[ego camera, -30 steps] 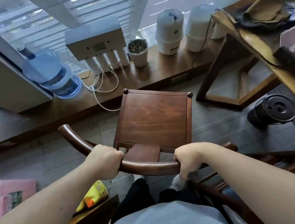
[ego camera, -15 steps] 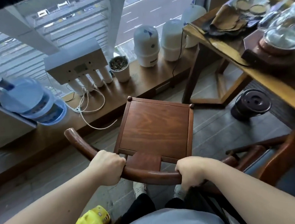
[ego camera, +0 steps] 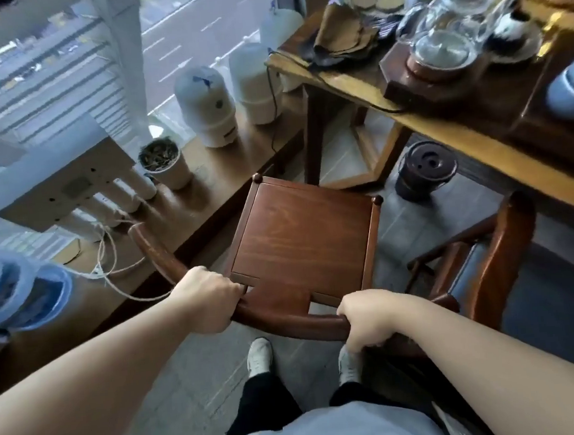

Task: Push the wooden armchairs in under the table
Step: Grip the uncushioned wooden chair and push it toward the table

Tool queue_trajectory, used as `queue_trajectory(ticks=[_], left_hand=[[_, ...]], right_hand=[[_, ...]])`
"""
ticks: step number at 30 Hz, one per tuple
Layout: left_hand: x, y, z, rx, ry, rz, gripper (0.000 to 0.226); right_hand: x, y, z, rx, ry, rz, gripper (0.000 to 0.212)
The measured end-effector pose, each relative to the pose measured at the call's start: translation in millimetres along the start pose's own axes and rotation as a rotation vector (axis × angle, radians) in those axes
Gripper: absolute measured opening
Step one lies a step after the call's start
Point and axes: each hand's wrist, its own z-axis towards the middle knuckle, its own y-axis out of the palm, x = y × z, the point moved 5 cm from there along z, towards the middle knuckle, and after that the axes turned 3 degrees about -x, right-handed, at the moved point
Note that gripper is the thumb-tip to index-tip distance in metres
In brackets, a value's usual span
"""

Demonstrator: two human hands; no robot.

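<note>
A dark wooden armchair [ego camera: 301,236] with a square seat and a curved back rail stands in front of me, its front pointing toward the window ledge. My left hand [ego camera: 209,299] grips the left part of the back rail. My right hand [ego camera: 369,317] grips the rail's right part. The wooden table [ego camera: 478,140] runs along the upper right, its near edge to the right of the chair. A second wooden armchair [ego camera: 498,259] with a dark blue seat stands at the right, its front partly under the table edge.
A low wooden window ledge [ego camera: 208,196] carries a water filter unit [ego camera: 56,180], a small plant pot [ego camera: 164,161], two white tanks [ego camera: 206,103] and a blue water bottle [ego camera: 13,290]. A dark round bin [ego camera: 424,170] sits on the floor under the table. Glass teaware [ego camera: 443,40] covers the tabletop.
The view has swung to the right, bringing more of the table and the second armchair into sight. The held chair now sits turned and nearer the table's leg. Both hands keep their grip.
</note>
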Motion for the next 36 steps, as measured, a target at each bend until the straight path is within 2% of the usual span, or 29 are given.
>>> queue_trajectory(ticks=[8, 14, 22, 27, 32, 36], left_hand=[[-40.3, -3.2, 17.1, 0.035, 0.186, 0.092, 0.020], [-58.0, -3.4, 26.0, 0.035, 0.254, 0.160, 0.026], [-65.1, -12.3, 31.4, 0.045, 0.344, 0.267, 0.025], [-53.1, -24.1, 44.4, 0.068, 0.367, 0.265, 0.019], [-47.3, -24.5, 54.8, 0.091, 0.400, 0.272, 0.021], [-48.0, -30.2, 62.4, 0.092, 0.439, 0.316, 0.019]], right_hand=[[-11.5, -13.4, 15.1, 0.137, 0.119, 0.063, 0.036], [-25.6, -18.5, 20.4, 0.169, 0.262, 0.135, 0.023], [-48.7, 7.5, 17.0, 0.206, 0.239, 0.241, 0.016], [-38.2, 14.7, 4.2, 0.267, 0.272, 0.253, 0.043], [-32.1, 23.4, 1.0, 0.290, 0.309, 0.271, 0.043], [-30.8, 26.9, 3.2, 0.314, 0.340, 0.271, 0.052]])
